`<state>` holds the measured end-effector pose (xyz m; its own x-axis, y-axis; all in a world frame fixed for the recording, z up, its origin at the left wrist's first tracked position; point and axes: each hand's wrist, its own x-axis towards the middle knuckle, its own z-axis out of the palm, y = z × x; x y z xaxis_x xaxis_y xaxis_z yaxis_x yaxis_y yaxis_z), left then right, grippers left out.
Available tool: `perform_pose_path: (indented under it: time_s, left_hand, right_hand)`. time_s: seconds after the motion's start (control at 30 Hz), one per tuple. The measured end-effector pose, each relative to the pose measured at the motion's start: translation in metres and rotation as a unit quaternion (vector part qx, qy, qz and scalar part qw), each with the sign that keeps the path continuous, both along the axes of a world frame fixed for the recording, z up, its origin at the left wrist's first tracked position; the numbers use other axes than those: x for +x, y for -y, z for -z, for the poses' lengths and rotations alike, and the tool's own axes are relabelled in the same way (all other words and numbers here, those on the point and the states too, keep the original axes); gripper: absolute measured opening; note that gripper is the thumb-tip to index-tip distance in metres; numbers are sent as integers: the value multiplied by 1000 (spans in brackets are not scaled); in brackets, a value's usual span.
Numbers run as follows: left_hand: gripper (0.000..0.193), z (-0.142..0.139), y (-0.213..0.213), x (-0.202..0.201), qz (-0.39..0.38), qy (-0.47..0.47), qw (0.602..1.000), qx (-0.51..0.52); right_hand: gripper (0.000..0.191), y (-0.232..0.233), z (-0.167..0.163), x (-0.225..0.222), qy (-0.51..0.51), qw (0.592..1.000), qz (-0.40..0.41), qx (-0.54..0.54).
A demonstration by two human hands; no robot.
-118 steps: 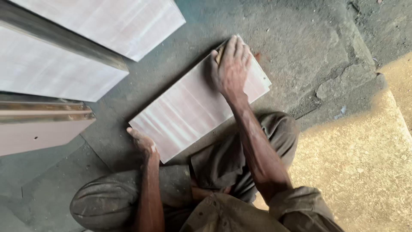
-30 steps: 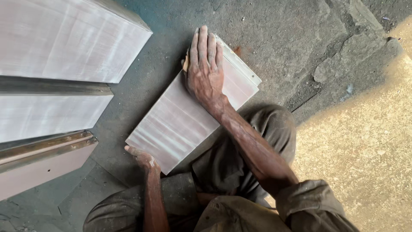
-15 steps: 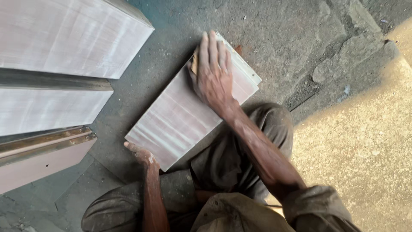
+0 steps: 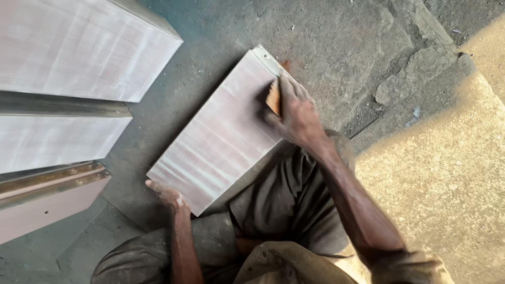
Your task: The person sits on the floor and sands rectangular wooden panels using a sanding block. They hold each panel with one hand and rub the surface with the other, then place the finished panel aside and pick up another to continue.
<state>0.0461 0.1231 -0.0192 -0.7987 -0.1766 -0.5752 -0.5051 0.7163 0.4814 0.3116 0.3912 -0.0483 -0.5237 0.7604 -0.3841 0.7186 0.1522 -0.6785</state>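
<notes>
A small tan block [image 4: 273,98] is gripped by the fingers [image 4: 292,90] of the right hand [image 4: 295,113], which are curled closed over it, and it is pressed against the pale board [image 4: 218,134] near the board's far right edge. The right hand is held knuckles up, with the wrist bent and the forearm stretched forward from the lower right across a raised knee. The near corner of the board is held by the left hand [image 4: 165,193]; its fingers are bent around the edge, with the thumb laid on top, so that the board is clasped rather than merely touched. The left forearm is seen rising straight up from the bottom of the view.

The board is laid flat on the floor [image 4: 336,47] at a slant, its long side running from lower left to upper right, directly in front of the person's folded legs in dark grey-green trousers [image 4: 284,210]. Faint streaks are seen along its whitish surface.

The floor is of rough grey concrete, cracked and patched at the upper right. A sunlit sandy strip [image 4: 447,179] is seen on the right. To the left, well apart from the board, several larger pale panels [image 4: 79,47] are stacked or laid side by side, and a brown-edged one [image 4: 47,194] is set lowest.
</notes>
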Motion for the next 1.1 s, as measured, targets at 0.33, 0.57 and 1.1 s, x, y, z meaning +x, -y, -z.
perform_pose_path:
  time_s: [0.33,0.57,1.1]
  left_hand:
    - [118,-5,-10,0,-31,-16,999,-37]
    - [117,-2,-1,0,-9,-12,999,44]
    - [109,1,3,-2,-6,20,998,55]
  right_hand:
    - [72,-79,-29,-18,-104,975,-11,-195]
    - [41,-67,-49,126,-59,962,20,-266]
    - [87,-94,27,14,61,987,-24,150]
